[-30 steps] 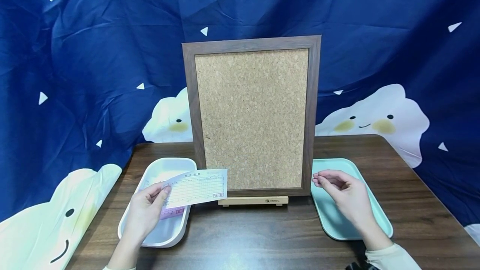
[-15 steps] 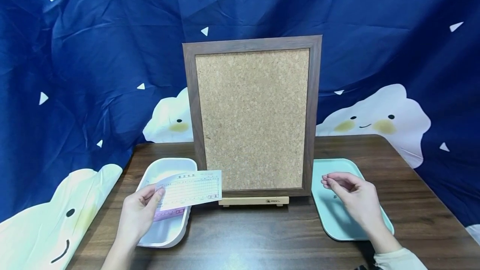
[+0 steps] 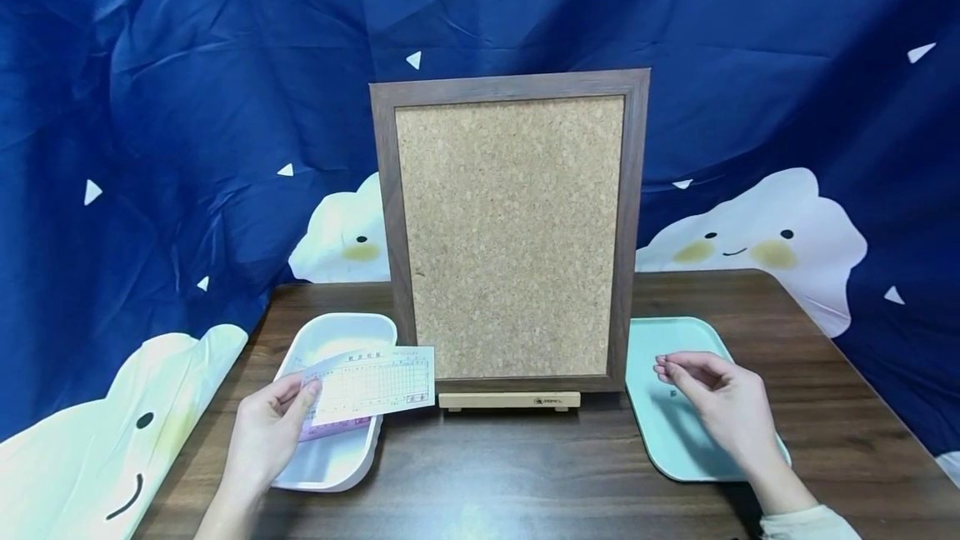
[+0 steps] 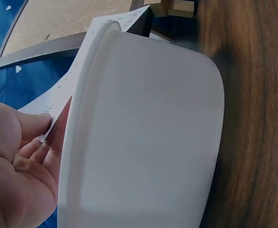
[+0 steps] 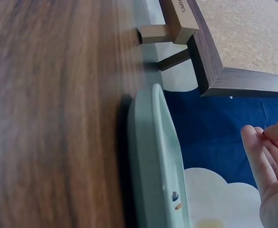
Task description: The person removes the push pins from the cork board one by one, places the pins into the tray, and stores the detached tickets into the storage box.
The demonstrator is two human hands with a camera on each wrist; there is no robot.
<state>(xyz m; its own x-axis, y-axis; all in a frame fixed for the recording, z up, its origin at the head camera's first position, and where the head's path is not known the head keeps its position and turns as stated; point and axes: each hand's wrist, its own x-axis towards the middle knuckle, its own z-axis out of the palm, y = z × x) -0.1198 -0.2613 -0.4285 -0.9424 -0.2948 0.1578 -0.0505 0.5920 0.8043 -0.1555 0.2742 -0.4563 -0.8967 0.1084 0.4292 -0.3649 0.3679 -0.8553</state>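
Observation:
My left hand (image 3: 262,432) pinches a white printed receipt slip (image 3: 382,382) by its left end, between thumb and fingers. The slip hangs over the white basin (image 3: 337,477), where a pink slip (image 3: 333,427) shows below it. In the left wrist view the basin's side hides much of the receipt. At the right, my right hand (image 3: 723,402) is above the mint green tray (image 3: 652,432), thumb and fingertips pressed together. A tiny, thin thing, apparently a thumbtack, is pinched there, mostly hidden. Small shiny tacks (image 5: 175,196) lie in the tray.
A brown-framed corkboard (image 3: 513,240) stands on a low wooden easel base (image 3: 510,401) between basin and tray. The dark wood table (image 3: 510,473) runs beneath everything. Behind it hangs a blue cloth (image 3: 510,7) printed with clouds.
The left hand has drawn the receipt slip slightly left and down. My right hand has moved a little right and down over the tray, its fingertips still together.

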